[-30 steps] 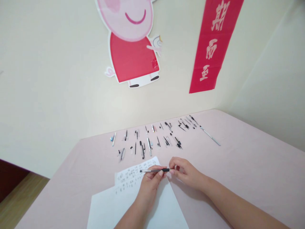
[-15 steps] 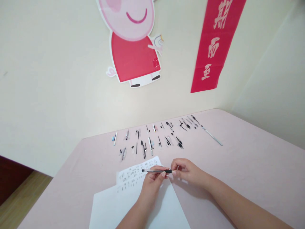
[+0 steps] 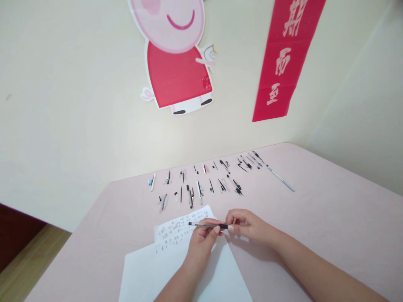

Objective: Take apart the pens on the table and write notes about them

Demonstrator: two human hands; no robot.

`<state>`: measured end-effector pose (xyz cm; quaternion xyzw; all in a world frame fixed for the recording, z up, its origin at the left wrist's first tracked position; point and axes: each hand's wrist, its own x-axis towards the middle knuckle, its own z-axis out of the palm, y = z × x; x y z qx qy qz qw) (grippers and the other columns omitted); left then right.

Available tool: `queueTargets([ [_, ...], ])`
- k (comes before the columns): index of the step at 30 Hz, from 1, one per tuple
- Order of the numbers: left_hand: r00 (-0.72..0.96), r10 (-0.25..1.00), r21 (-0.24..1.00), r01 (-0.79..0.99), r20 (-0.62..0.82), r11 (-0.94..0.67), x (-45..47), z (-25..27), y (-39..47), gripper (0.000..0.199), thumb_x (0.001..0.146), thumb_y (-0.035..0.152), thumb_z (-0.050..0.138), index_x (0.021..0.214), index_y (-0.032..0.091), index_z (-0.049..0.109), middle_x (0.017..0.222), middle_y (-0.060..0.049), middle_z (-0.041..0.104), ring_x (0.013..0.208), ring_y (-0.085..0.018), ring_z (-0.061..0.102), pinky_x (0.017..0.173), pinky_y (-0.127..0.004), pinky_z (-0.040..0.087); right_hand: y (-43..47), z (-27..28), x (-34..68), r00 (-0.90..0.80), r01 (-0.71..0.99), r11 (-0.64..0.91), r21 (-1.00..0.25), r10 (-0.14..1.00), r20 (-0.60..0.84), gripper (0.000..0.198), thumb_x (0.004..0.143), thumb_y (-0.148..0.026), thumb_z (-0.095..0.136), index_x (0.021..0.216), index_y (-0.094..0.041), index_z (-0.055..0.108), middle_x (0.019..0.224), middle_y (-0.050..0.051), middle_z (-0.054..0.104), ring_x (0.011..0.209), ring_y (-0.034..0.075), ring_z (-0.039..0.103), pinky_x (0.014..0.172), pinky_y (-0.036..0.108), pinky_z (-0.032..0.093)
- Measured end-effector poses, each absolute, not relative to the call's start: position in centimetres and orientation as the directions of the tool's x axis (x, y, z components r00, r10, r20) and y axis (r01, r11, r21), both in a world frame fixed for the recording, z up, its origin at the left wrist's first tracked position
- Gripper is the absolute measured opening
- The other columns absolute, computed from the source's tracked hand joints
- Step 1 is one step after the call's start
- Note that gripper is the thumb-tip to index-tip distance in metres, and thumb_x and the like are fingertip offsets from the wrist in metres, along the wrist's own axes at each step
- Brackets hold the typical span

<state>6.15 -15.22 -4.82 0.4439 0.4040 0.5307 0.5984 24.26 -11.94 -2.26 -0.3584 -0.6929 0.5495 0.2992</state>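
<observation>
A gel pen [image 3: 201, 225] with a clear barrel and a black right end lies level above the paper. My left hand [image 3: 203, 243] is closed around its middle, thumb in front and fingers behind. My right hand [image 3: 245, 223] pinches at the black end with thumb and index finger; the exact tip is hidden by the fingers. Below the hands are a sheet with handwriting [image 3: 166, 230] and a larger blank white sheet [image 3: 151, 272], the written one lying at the blank one's upper edge.
Several taken-apart pens [image 3: 189, 196], with refills, caps and barrels, lie in two rows across the pink tabletop [image 3: 330, 218]. A long pale stick-like pen [image 3: 280, 178] lies at the right of the rows. The wall behind carries a pig sticker [image 3: 179, 75] and a red banner [image 3: 277, 88].
Both hands and the pen hold almost the same pose. The whole view has shifted very slightly.
</observation>
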Motion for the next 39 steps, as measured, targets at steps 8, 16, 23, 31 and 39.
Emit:
queueTargets([
  [8, -0.037, 0.997, 0.976, -0.206, 0.065, -0.071, 6.2, -4.4, -15.1, 0.021, 0.07, 0.035, 0.071, 0.082, 0.018, 0.067, 0.088, -0.004, 0.06, 0.078, -0.017, 0.058, 0.068, -0.028, 0.049, -11.8, -2.1, 24.1, -0.402, 0.301, 0.478, -0.825, 0.848, 0.344, 0.023, 0.086, -0.035, 0.05, 0.092, -0.018, 0.064, 0.093, 0.009, 0.062, 0.088, 0.019, 0.057, 0.071, 0.029, 0.046],
  [16, -0.096, 0.976, 0.981, 0.023, 0.194, -0.192, 5.6, -4.7, -14.9, 0.014, 0.074, 0.032, 0.066, 0.081, 0.021, 0.068, 0.087, -0.005, 0.061, 0.084, -0.019, 0.058, 0.073, -0.029, 0.047, -13.0, -1.9, 23.5, -0.339, 0.533, 0.635, -0.56, 0.766, 0.546, 0.02, 0.087, -0.021, 0.046, 0.096, -0.02, 0.064, 0.079, 0.007, 0.062, 0.075, 0.019, 0.056, 0.069, 0.032, 0.043],
  [23, 0.044, 0.905, 0.861, 0.293, 0.423, -0.416, 5.7, -3.4, -15.8, 0.01, 0.08, 0.022, 0.058, 0.084, 0.022, 0.067, 0.084, -0.004, 0.065, 0.084, -0.02, 0.059, 0.076, -0.032, 0.046, -13.5, -2.2, 22.0, -0.467, 0.628, 0.62, -0.471, 0.784, 0.409, 0.016, 0.083, -0.015, 0.05, 0.09, -0.018, 0.064, 0.075, 0.006, 0.063, 0.071, 0.017, 0.054, 0.064, 0.028, 0.04],
  [31, 0.157, 0.95, 0.901, 0.307, 0.27, -0.307, 6.1, -4.7, -16.5, 0.036, 0.084, 0.023, 0.052, 0.119, 0.021, 0.047, 0.099, -0.008, 0.066, 0.08, -0.018, 0.062, 0.07, -0.029, 0.047, -12.5, -3.2, 22.6, -0.272, 0.617, 0.472, -0.63, 0.879, 0.392, 0.01, 0.078, -0.014, 0.049, 0.08, -0.019, 0.058, 0.073, 0.003, 0.058, 0.069, 0.016, 0.051, 0.064, 0.028, 0.039],
  [39, 0.585, 0.785, 0.806, 0.357, 0.202, -0.473, 6.4, -4.0, -17.8, 0.036, 0.079, 0.004, 0.039, 0.104, 0.023, 0.056, 0.066, 0.002, 0.068, 0.059, -0.014, 0.061, 0.066, -0.024, 0.044, -11.8, -4.3, 22.6, -0.198, 0.13, 0.092, -0.987, 0.978, 0.065, 0.025, 0.084, -0.045, 0.049, 0.084, -0.019, 0.051, 0.056, -0.004, 0.048, 0.05, 0.011, 0.045, 0.049, 0.025, 0.038],
])
